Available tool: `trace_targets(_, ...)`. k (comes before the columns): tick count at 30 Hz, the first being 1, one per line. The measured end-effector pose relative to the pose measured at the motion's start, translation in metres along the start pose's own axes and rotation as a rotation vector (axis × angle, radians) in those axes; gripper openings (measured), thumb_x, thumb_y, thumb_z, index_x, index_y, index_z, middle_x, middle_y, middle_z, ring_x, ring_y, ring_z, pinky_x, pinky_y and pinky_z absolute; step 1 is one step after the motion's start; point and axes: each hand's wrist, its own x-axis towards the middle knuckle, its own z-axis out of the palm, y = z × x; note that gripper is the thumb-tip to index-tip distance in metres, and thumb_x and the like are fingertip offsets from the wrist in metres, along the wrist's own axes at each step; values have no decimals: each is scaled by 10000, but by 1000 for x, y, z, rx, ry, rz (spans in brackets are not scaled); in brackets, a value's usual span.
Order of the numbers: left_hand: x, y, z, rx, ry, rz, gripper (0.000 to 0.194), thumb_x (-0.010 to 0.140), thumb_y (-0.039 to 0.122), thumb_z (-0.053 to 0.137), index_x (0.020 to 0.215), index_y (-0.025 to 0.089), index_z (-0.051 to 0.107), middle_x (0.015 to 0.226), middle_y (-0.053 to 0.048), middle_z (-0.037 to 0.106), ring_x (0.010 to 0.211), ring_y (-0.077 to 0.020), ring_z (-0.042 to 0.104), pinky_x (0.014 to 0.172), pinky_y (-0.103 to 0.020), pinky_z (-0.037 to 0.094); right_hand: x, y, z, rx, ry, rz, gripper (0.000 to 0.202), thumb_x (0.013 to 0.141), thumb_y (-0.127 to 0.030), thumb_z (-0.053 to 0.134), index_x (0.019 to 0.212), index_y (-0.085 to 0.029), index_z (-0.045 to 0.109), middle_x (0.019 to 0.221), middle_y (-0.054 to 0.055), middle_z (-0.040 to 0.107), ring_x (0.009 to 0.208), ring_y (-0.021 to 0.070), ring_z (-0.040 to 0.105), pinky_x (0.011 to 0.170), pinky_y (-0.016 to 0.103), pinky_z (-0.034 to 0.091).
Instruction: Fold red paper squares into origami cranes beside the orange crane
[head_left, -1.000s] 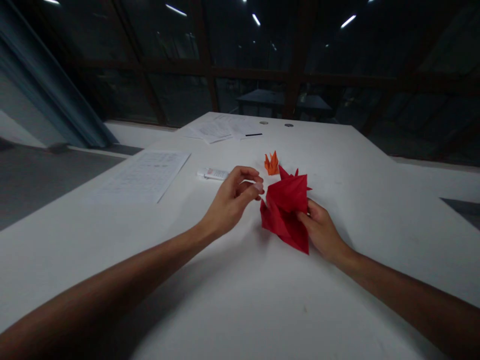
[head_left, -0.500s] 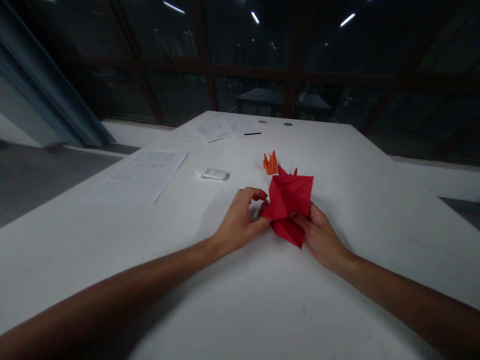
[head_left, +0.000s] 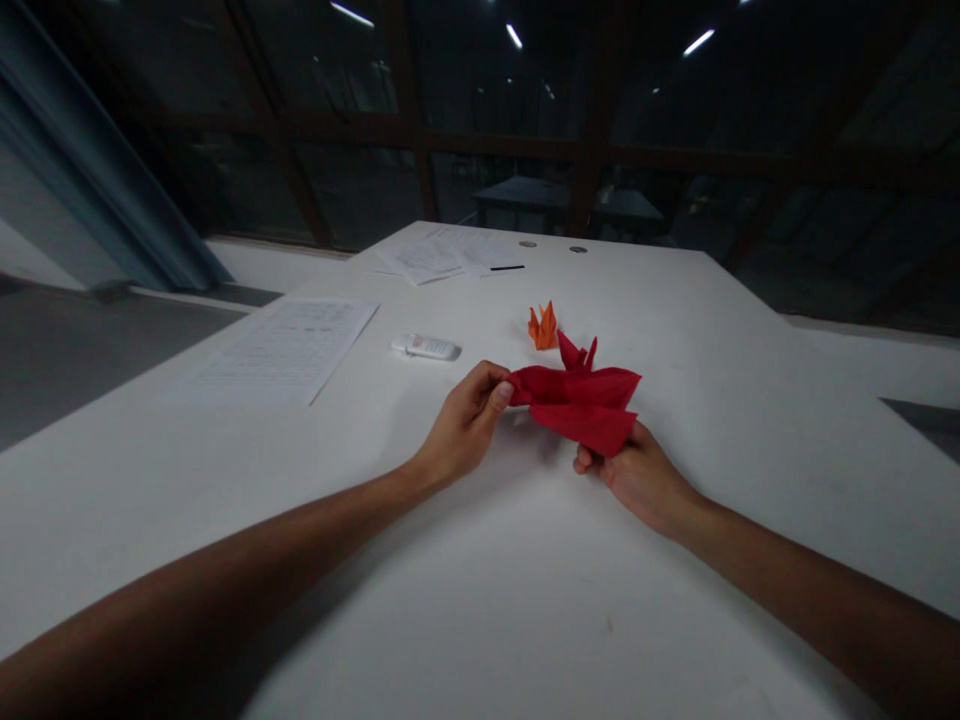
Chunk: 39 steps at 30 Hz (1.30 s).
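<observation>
A folded piece of red paper (head_left: pixel 577 395) is held above the white table between both hands. My left hand (head_left: pixel 469 415) pinches its left tip between thumb and fingers. At its lower right edge, my right hand (head_left: pixel 637 480) grips the paper, with the fingers partly hidden beneath it. Just behind the held paper stands a smaller red folded figure (head_left: pixel 576 352), its lower part covered. An orange folded paper figure (head_left: pixel 544 326) is on the table beyond, slightly to the left.
The white table (head_left: pixel 450 610) also bears a white remote-like device (head_left: pixel 426 347), a printed sheet (head_left: pixel 289 345) at left, more papers (head_left: pixel 442 252) with a black pen (head_left: pixel 508 267), and two small round items at the far edge. Dark windows stand behind.
My left hand has closed on the left tip of the red paper. The paper has tilted flatter and stretched sideways, uncovering more of the small red figure behind. My right hand's grip has shifted lower.
</observation>
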Motion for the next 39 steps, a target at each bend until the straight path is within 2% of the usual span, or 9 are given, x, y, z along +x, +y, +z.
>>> trace_targets(4,-1,2,0,93,70,2,302,1012,476,482,955,187,550,853,-19,599,795,-141,582,757,-266,483,0,-9,2,30,-59,56,157,682,-225,743,786,-217,626,605,-33,582,564,134,513,569,300,467)
trace_targets(9,-7,4,2,-84,-16,-13,290,1020,486,450,1017,200,497,903,-25,571,810,-146,602,767,-286,505,-3,-14,2,124,-191,152,320,743,-274,790,1037,-212,681,952,40,707,711,154,616,634,296,512)
trace_targets(12,-10,3,2,-150,-119,68,417,969,556,511,1180,197,487,1098,-98,577,1000,-200,598,898,-347,501,-2,-9,-3,154,-161,167,241,746,-289,806,931,-200,682,783,11,659,620,136,566,572,281,495)
trace_targets(15,-10,2,1,-76,-187,65,486,911,503,636,1266,201,498,1195,-123,589,1104,-233,587,986,-380,468,0,-4,-5,168,-91,149,231,751,-331,808,887,-220,657,682,-29,586,558,118,506,528,268,467)
trace_targets(19,-6,2,-2,29,-223,-70,272,951,432,581,1041,178,619,962,-57,654,906,-188,609,846,-314,483,2,-4,-4,133,-87,107,217,768,-352,794,880,-232,651,681,-28,586,552,124,498,534,285,465)
trace_targets(23,-2,1,-5,24,-188,-126,290,950,436,566,861,162,600,782,-2,579,736,-141,519,684,-251,417,4,-5,-5,124,-69,-11,246,738,-313,815,932,-256,674,794,-13,665,616,149,576,596,315,510)
trace_targets(28,-3,-4,-5,-4,-113,-159,324,969,437,516,781,173,523,704,35,482,676,-123,439,640,-242,351,4,-8,-6,93,-36,-138,409,752,-276,814,1127,-292,651,1211,37,700,1070,253,669,932,441,548)
trace_targets(34,-2,-7,-4,102,-8,-191,314,1000,402,417,758,202,418,693,48,421,685,-132,414,661,-259,342,8,-3,-12,-26,66,-232,404,816,-281,770,1181,-270,597,1221,58,685,1068,256,662,985,466,535)
trace_targets(39,-2,-11,-5,243,19,-216,271,1003,372,406,794,203,440,736,36,484,720,-147,472,677,-280,369,15,5,-17,-55,235,-300,376,812,-264,753,1142,-275,573,1230,55,670,1089,258,652,995,477,534)
